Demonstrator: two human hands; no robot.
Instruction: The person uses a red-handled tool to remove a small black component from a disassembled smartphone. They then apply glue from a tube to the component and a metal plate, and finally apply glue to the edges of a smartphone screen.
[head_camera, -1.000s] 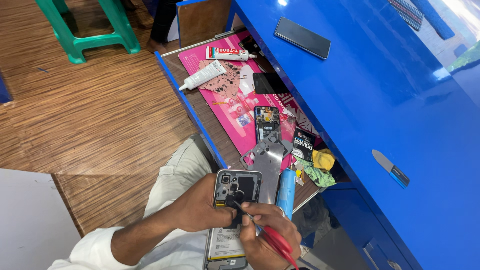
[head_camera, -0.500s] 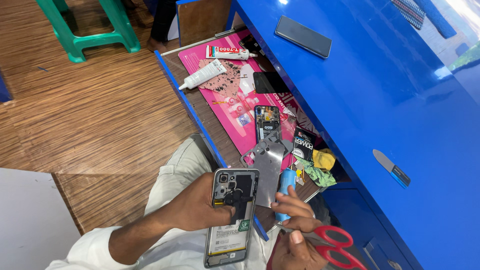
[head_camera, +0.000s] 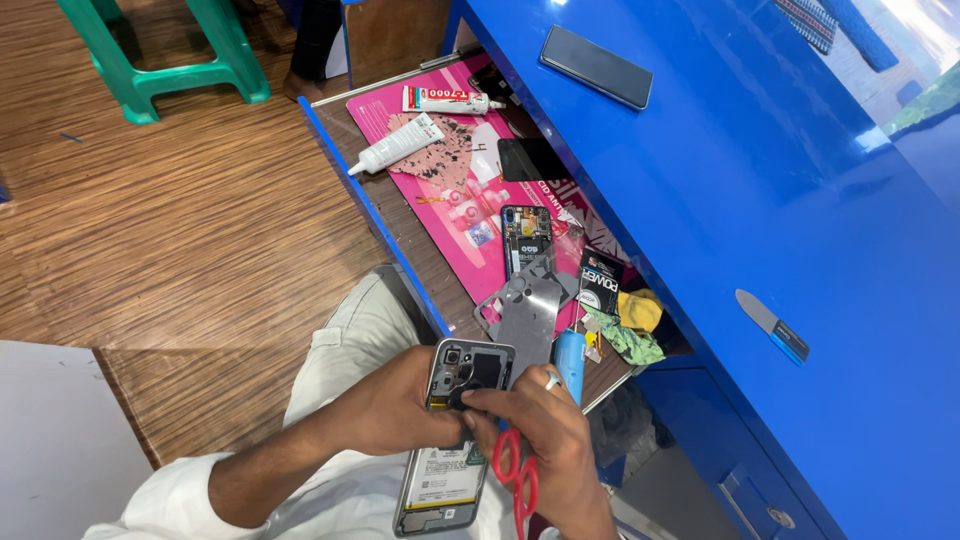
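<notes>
My left hand (head_camera: 395, 410) grips an opened phone (head_camera: 452, 440) by its left edge, back cover off, battery and dark inner parts showing. My right hand (head_camera: 545, 440) rests on the phone's upper right part, fingertips pressing on the dark area near the camera. Red-handled scissors (head_camera: 518, 475) hang from the fingers of that same right hand, blades hidden under the palm. Both hands are over my lap, just in front of the pulled-out drawer.
A pulled-out drawer holds a pink mat (head_camera: 440, 165) with two glue tubes (head_camera: 395, 145), another opened phone (head_camera: 526, 238), a grey metal plate (head_camera: 525, 315), a blue tool (head_camera: 571, 360) and a small black box (head_camera: 600, 282). A dark phone (head_camera: 596, 66) and a pry tool (head_camera: 772, 325) lie on the blue counter (head_camera: 720, 180). A green stool (head_camera: 160, 50) stands on the wooden floor.
My right hand had drawn away to the right with the scissors; it has come back onto the phone's upper part. The left hand has kept its hold on the phone.
</notes>
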